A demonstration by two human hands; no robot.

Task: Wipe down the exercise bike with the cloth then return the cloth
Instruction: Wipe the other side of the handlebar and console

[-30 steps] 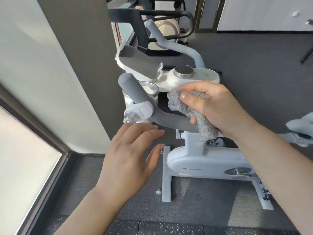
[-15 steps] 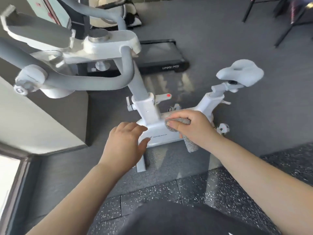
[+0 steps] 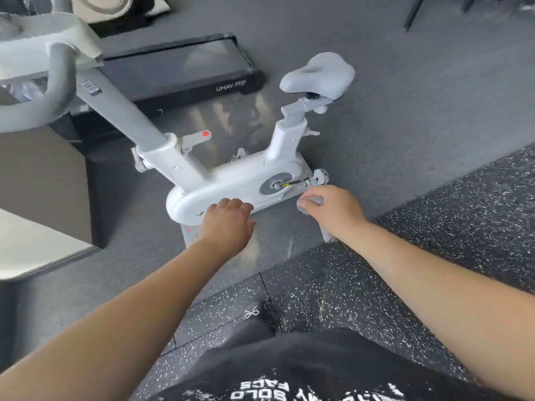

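The white exercise bike [image 3: 231, 180] stands on the grey floor below me, its grey saddle [image 3: 318, 72] at the upper right and its grey handlebar [image 3: 43, 91] at the upper left. My right hand [image 3: 333, 211] is closed on the grey cloth [image 3: 314, 201], low beside the bike's crank and pedal [image 3: 318, 178]. Most of the cloth is hidden under the fingers. My left hand [image 3: 225, 224] hovers at the lower front of the bike's white body with its fingers loosely curled and nothing in it.
A black UMAY treadmill [image 3: 179, 70] lies flat behind the bike. A grey pillar [image 3: 37, 180] rises at the left. Black speckled rubber mats [image 3: 434, 227] cover the floor at the right and under me. Dark chair legs [image 3: 414, 13] show at the top right.
The view has swung down from the handlebar to the bike's lower body. My right hand carried the cloth from the handlebar down the frame to the crank area, and my left hand followed downward.
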